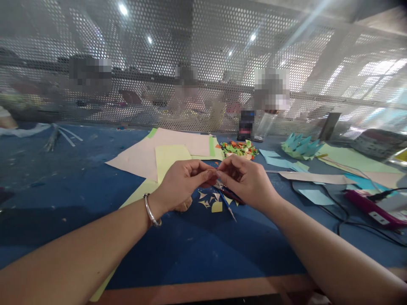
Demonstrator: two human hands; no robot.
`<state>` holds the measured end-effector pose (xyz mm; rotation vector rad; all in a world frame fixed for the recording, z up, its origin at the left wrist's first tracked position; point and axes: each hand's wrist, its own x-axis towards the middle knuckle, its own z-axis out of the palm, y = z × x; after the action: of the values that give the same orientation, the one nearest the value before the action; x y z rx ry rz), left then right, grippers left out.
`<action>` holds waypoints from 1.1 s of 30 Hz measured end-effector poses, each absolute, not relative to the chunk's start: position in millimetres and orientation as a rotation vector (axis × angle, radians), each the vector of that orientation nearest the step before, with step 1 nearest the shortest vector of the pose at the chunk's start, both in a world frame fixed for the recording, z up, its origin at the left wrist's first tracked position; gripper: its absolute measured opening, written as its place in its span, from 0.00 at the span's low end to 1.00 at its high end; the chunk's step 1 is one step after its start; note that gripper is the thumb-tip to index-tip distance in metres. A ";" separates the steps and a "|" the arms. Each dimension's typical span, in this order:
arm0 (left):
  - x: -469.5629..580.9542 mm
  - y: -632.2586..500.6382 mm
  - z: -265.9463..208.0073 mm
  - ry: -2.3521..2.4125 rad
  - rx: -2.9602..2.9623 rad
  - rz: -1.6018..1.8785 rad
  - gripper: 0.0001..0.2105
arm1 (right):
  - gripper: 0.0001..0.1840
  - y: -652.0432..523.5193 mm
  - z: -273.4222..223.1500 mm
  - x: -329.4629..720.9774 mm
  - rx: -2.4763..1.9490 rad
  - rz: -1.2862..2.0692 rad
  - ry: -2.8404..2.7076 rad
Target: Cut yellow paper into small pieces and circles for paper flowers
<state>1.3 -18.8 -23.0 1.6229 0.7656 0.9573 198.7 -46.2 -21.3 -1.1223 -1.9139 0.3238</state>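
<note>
My left hand (187, 182) and my right hand (243, 180) meet above the blue table, fingertips pinched close together. Whatever lies between the fingers is too small and too covered to make out. Below them a thin blue-handled tool with a pointed metal tip (229, 207) rests on the table, partly hidden by my right hand. Small pale paper scraps (205, 199) are scattered there, beside a yellow paper piece (217, 206). A brownish rounded thing (184, 205) shows partly under my left hand.
Pink paper sheets (136, 159) and a yellow sheet (170, 154) lie behind my hands. Beyond is a pile of coloured paper bits (240, 148). To the right are a blue-green folded paper piece (300, 146), a purple power strip (375, 207) and black cables. A perforated metal screen (203, 51) rises behind.
</note>
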 end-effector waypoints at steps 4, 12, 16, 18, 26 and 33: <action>0.7 -16.4 -25.0 0.723 1.646 0.969 0.10 | 0.04 -46.9 -20.3 198.4 -1.143 0.311 -1.951; 0.9 -19.3 -28.4 0.719 1.814 1.020 0.08 | 0.04 -49.1 -18.9 200.3 -1.131 0.307 -2.016; -1.1 -22.3 -24.5 0.835 1.965 0.984 0.08 | 0.04 -48.9 -19.3 198.7 -1.138 0.306 -2.019; -1.2 -24.1 -21.9 0.911 2.057 0.961 0.08 | 0.05 -48.9 -19.5 197.3 -1.133 0.319 -2.024; 3.4 -26.7 -18.1 1.035 2.280 0.908 0.02 | 0.04 -48.5 -19.6 193.4 -1.118 0.356 -2.068; 5.2 -29.4 -18.8 1.052 2.233 0.909 0.03 | 0.03 -49.5 -19.5 193.4 -1.103 0.394 -2.076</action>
<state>5.2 -29.4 -18.8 2.2333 1.0521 0.9090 193.4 -49.5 -19.5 -1.1029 -2.0762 0.3941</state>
